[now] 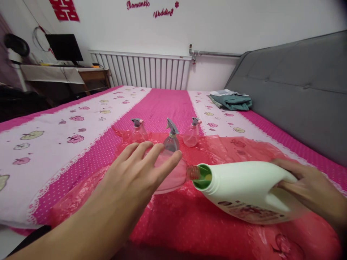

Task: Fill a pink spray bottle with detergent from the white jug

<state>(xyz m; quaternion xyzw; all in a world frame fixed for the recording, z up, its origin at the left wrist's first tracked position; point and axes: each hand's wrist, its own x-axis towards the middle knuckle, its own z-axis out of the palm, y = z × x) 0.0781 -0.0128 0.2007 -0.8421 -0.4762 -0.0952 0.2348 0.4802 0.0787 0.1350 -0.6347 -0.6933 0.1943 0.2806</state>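
Observation:
My left hand is over a see-through pinkish bottle, its fingers bent across the top and the palm side hidden. The bottle lies tipped sideways, with its threaded neck at the open green-lined mouth of a pale laundry detergent jug. My right hand is closed around the jug's handle and holds the jug tilted with its mouth to the left. Behind the bottle stand three small spray bottles: a pink one, a grey one and another pink one.
A red plastic sheet covers the near part of a bed with a pink patterned bedspread. Folded clothes lie by the grey headboard. A radiator and a desk with a monitor stand beyond.

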